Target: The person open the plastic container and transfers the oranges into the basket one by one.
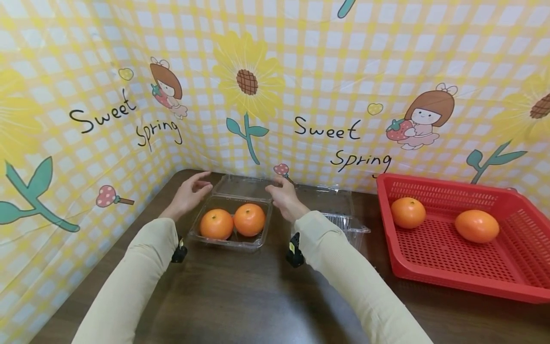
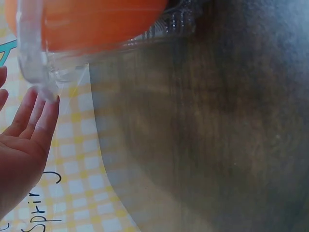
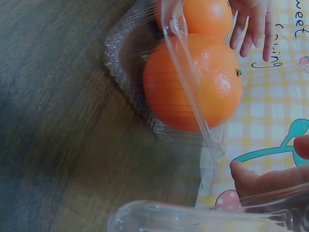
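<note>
Two oranges, a left one (image 1: 216, 224) and a right one (image 1: 249, 220), sit side by side in a clear plastic clamshell box (image 1: 229, 244). Its lid (image 1: 240, 186) lies folded back toward the cloth backdrop. My left hand (image 1: 186, 196) is at the box's back left, fingers extended; in the left wrist view the fingertips (image 2: 52, 108) are right at the plastic edge. On the other side, my right hand (image 1: 287, 199) is by the lid's right edge with relaxed fingers, nothing gripped. The right wrist view shows its thumb (image 3: 248, 179) beyond the box corner.
To the right of my right hand stands another clear box (image 1: 343, 222) with its lid raised, partly behind my sleeve. A red basket (image 1: 455, 282) at the right holds two more oranges, one (image 1: 408, 213) and another (image 1: 477, 226). Checked cloth (image 1: 275, 95) walls the back and left.
</note>
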A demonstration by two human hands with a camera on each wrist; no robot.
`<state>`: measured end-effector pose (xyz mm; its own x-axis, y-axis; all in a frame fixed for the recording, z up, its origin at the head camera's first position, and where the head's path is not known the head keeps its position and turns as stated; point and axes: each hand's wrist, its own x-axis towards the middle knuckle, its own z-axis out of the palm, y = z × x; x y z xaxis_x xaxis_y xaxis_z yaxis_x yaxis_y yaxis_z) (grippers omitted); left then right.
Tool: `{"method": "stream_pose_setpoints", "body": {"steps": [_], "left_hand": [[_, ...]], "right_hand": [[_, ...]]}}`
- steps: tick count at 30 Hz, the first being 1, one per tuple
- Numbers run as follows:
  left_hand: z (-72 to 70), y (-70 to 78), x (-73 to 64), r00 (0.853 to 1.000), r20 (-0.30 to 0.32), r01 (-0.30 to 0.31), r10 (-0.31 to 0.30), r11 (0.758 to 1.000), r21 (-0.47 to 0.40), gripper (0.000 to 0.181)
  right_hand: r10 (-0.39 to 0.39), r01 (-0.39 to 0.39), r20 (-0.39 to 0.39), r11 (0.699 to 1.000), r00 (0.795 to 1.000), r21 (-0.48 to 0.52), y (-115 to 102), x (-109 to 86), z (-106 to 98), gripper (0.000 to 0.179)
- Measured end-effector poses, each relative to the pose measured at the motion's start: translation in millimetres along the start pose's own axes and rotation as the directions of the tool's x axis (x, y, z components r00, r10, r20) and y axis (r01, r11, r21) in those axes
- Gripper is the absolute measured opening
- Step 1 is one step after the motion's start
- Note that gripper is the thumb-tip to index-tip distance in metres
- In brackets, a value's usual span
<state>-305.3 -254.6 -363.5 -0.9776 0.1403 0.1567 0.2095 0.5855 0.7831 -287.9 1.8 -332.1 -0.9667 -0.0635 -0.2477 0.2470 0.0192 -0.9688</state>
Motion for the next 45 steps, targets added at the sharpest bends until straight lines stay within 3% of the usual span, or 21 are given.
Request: {"method": "stream_pose_setpoints", "body": {"steps": [13, 19, 28, 33, 37, 45], "left_hand": [[1.0, -6.6, -10.3, 0.997, -0.038, -0.069, 0.07, 0.997, 0.043, 0.043], [-5.6, -6.8, -19.3, 0.994, -0.049, -0.096, 0.096, 0.995, 0.009, 0.042], [-19.2, 1.3, -31.8, 0.995, 0.008, -0.102, 0.102, 0.995, 0.014, 0.042], [-22.2, 2.1, -34.8, 0.994, 0.022, -0.106, 0.105, 0.993, 0.042, 0.04], [-23.8, -1.4, -36.5, 0.993, 0.073, -0.098, 0.093, 0.993, 0.07, 0.041], [-25.8, -8.2, -39.8, 0.978, 0.163, -0.135, 0.128, 0.99, 0.034, 0.041]], "right_hand": [[-0.052, 0.055, 0.09, 0.998, 0.995, -0.031, 0.1, -5.6, -3.1, 0.045], [-0.1, 0.113, 0.119, 0.988, 0.988, -0.106, -2.2, -13.0, -4.2, 0.04], [-0.179, 0.18, 0.098, 0.984, 0.979, 0.003, -6.1, -25.9, 3.5, 0.029], [-0.198, 0.202, 0.113, 0.979, 0.974, -0.029, -6.1, -30.9, 7.2, 0.026], [-0.208, 0.218, 0.125, 0.973, 0.97, -0.07, -5.3, -33.6, 8.4, 0.025], [-0.212, 0.229, 0.164, 0.969, 0.963, -0.093, -2.3, -39.3, 6.7, 0.025]]}}
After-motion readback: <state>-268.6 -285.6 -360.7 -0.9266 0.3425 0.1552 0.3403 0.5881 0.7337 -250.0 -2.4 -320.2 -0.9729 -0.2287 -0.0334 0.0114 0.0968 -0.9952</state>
